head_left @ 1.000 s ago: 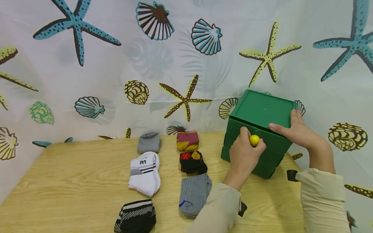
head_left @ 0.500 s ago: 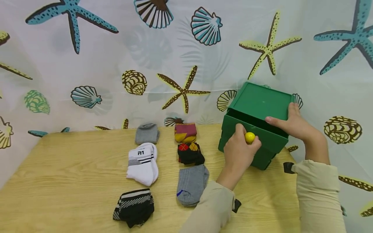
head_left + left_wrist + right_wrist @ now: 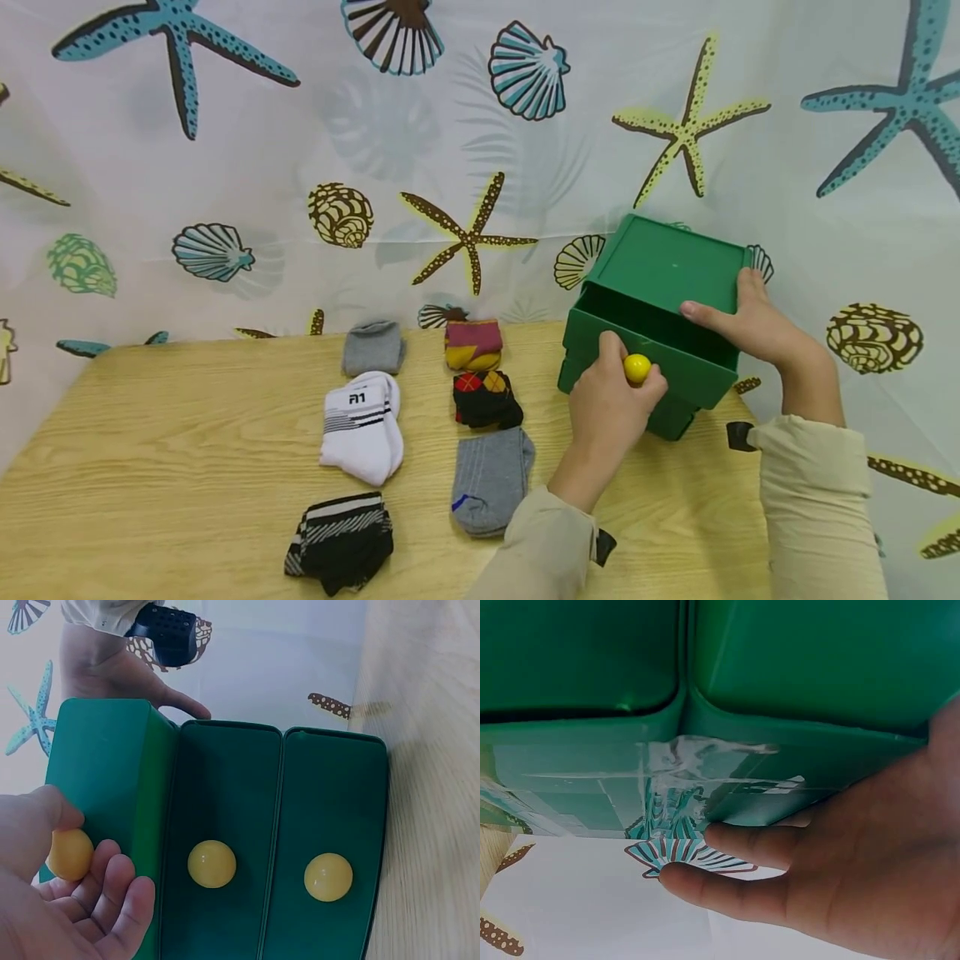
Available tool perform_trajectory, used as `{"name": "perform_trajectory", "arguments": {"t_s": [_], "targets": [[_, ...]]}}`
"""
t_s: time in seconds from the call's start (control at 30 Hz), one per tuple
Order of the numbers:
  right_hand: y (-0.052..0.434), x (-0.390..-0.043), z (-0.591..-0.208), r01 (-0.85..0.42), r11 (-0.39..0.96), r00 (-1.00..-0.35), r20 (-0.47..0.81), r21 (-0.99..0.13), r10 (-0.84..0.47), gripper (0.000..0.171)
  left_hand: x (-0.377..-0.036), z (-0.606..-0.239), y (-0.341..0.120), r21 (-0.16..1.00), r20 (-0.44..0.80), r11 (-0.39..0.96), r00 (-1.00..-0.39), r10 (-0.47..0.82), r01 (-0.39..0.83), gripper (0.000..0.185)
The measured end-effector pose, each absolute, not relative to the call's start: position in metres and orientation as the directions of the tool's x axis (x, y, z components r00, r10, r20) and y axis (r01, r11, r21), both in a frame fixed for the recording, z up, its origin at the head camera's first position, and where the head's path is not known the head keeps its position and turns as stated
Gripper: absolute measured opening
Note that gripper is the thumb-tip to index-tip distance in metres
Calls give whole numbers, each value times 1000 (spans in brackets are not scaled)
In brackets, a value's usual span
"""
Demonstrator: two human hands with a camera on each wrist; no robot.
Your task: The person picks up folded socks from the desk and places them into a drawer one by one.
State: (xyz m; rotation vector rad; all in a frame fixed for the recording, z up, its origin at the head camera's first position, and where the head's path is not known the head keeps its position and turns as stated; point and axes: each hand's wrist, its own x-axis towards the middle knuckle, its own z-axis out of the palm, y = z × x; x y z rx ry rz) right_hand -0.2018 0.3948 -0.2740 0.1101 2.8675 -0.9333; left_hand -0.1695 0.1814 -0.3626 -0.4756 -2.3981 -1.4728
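A green drawer unit (image 3: 675, 267) stands at the table's right end, its top drawer (image 3: 660, 354) pulled partway out and dark inside. With thumb and fingers, my left hand (image 3: 613, 398) holds that drawer's round yellow knob (image 3: 637, 368). The left wrist view shows the upper drawer jutting past a middle drawer (image 3: 229, 780) and a lower drawer (image 3: 334, 787), each with a yellow knob. My right hand (image 3: 776, 333) steadies the unit, thumb on the top near the front edge. Its fingers lie extended along the right side, as the right wrist view shows.
Folded socks lie in two columns left of the unit: grey socks (image 3: 373, 347), white socks (image 3: 362, 427), black striped socks (image 3: 341, 542), maroon-and-yellow socks (image 3: 473, 345), black argyle socks (image 3: 486, 402) and grey socks with a blue mark (image 3: 491, 483). A patterned curtain (image 3: 300, 150) hangs behind the table.
The top drawer has slid out toward me, drawn by my left hand on its knob, and the gap under the top has widened. My right hand keeps its place on the unit.
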Motion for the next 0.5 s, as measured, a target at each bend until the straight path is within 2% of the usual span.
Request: {"name": "perform_trajectory", "arguments": {"t_s": [0.5], "targets": [[396,-204,-278,129,789,-988,-147,-600,49,116,-150,-367,173,806,419,414,-902,104,423,37]]}}
